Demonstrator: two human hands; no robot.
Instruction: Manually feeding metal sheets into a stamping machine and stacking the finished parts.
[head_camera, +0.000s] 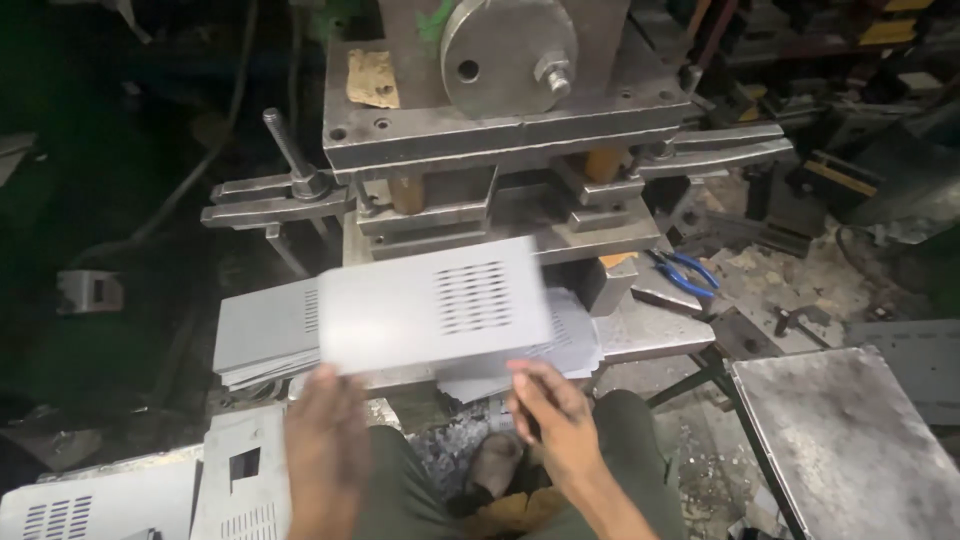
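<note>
A grey sheet-metal panel (430, 305) with a block of punched slots hovers blurred in front of the press die (500, 215). My left hand (325, 440) sits at the panel's near-left corner, fingers against its edge. My right hand (550, 410) is under the panel's near-right edge, fingers curled up to it. Below the panel lies a stack of similar grey panels (262, 335) on the press bed. The heavy steel press (500, 90) rises behind, with a round disc on its front.
Blue-handled pliers (685, 272) lie on the bed at right. A worn metal table top (850, 440) stands at the right. More punched panels (130, 495) lie low at left. Clamp arms (265, 205) stick out both sides of the press. My knees are below.
</note>
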